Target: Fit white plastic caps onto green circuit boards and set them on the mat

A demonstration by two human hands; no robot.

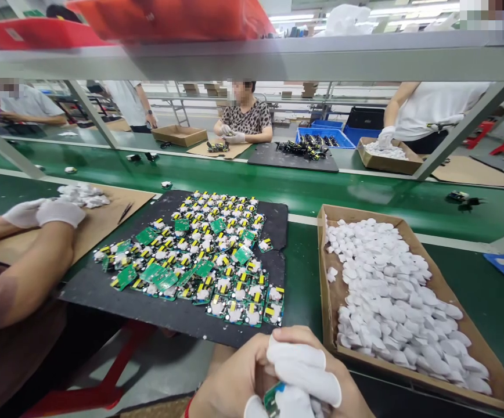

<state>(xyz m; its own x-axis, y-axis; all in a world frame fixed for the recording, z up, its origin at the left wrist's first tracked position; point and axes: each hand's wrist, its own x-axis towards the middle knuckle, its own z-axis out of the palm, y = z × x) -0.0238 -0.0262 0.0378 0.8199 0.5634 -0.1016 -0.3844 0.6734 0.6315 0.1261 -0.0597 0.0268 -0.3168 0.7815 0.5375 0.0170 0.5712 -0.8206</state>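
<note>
My left hand and my right hand are together at the bottom edge, fingers curled in towards each other. White coverings sit on several fingertips. Between the hands shows a small green circuit board with a blue part on it, largely hidden by the fingers. Just beyond lies a black mat, bearing many circuit boards with white lumps and yellow parts; some lie green side up. Right of my hands stands a cardboard tray holding a heap of small white soft-looking pieces.
At left, a co-worker's white-gloved hands rest over brown cardboard, near white pieces and tweezers. A grey shelf beam with red bins crosses above. Beyond the green belt, other people work.
</note>
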